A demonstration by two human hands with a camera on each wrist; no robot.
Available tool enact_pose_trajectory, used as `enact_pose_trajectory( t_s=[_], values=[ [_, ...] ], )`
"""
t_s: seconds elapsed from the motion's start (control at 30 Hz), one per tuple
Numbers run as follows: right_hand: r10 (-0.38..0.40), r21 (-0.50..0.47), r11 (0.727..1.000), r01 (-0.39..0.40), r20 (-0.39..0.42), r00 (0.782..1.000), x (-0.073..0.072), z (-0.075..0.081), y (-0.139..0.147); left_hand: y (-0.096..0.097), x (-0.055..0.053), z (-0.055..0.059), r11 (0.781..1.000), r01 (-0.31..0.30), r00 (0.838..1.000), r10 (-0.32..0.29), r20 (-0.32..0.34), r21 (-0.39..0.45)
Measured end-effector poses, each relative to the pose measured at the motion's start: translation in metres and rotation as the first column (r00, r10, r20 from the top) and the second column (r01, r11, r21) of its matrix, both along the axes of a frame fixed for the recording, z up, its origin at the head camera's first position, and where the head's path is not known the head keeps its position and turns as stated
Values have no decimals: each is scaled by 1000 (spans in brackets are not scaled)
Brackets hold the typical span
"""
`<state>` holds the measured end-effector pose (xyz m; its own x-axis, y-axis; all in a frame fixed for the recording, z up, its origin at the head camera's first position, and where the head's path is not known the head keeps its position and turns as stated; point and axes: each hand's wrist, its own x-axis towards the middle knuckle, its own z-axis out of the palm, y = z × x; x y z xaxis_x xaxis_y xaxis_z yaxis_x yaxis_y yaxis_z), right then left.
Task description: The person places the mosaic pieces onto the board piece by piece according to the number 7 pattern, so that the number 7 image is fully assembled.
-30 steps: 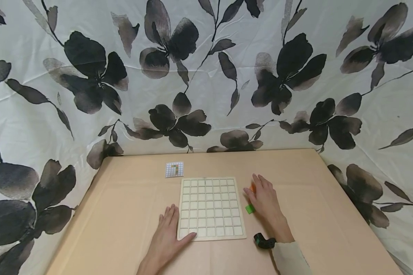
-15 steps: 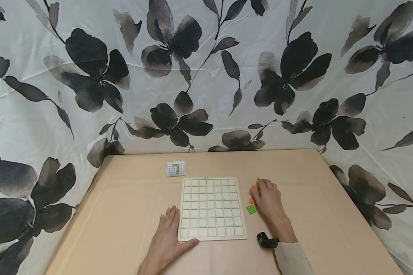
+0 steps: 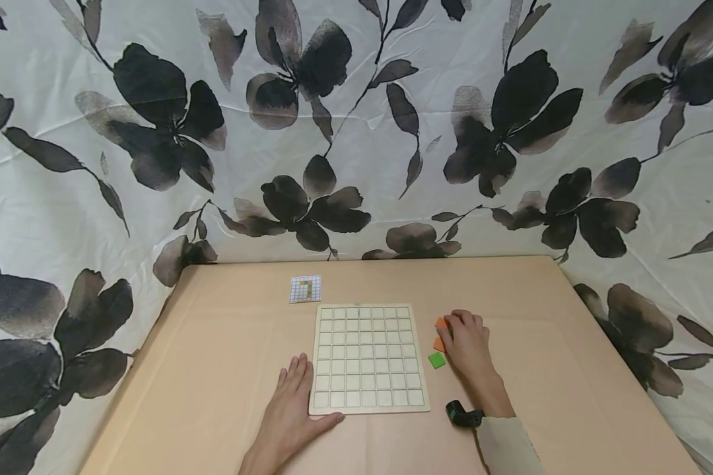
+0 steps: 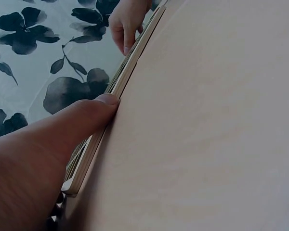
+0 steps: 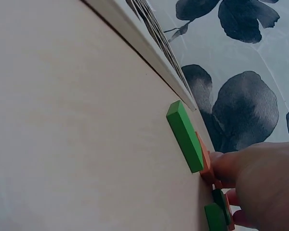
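Observation:
A pale wooden board (image 3: 368,359) with a grid of square recesses lies in the middle of the table. My left hand (image 3: 288,409) rests at its lower left corner, fingers straight along the side and thumb at the front edge. Right of the board, my right hand (image 3: 469,343) bends over a small group of tiles. Orange tiles (image 3: 440,344) lie by its thumb, with a green tile (image 3: 436,360) just in front. In the right wrist view, the thumb meets an orange tile (image 5: 206,159), and the fingers reach beside more green tiles (image 5: 215,217). I cannot tell whether they pinch one.
A small printed card (image 3: 305,289) with a coloured grid pattern lies beyond the board's far left corner. Behind the table (image 3: 214,330) hangs a white cloth (image 3: 392,165) with dark flowers. A black device (image 3: 463,415) is strapped at the right wrist.
My right hand has drawn back a little to the right, uncovering more of the orange and green tiles. The left hand has stayed at the board.

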<state>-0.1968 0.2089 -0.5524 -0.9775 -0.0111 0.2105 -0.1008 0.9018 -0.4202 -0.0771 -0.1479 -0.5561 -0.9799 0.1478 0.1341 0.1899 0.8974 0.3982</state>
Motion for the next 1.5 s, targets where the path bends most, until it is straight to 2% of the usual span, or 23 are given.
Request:
enact_pose_trajectory(
  t_s=[0.27,0.6,0.93,1.33,1.5],
  values=[
    [-12,-14,1000,11,-58,998,2,-1,-1,-1,0,1,1000,8,996,-9,-84,-7],
    [-32,-71,997,25,-93,995,4,0,-4,-3,2,1,1000,17,995,-17,-97,-3],
    [-37,-68,997,30,-90,995,9,0,-2,-3,4,3,1000,23,1000,-23,-18,2],
    [-42,-116,992,42,2,999,13,3,-6,-8,6,2,999,36,999,-37,-26,-28],
    [-20,-126,992,19,-5,1000,13,4,-6,-10,6,2,999,39,999,-39,-32,-25]
  ],
)
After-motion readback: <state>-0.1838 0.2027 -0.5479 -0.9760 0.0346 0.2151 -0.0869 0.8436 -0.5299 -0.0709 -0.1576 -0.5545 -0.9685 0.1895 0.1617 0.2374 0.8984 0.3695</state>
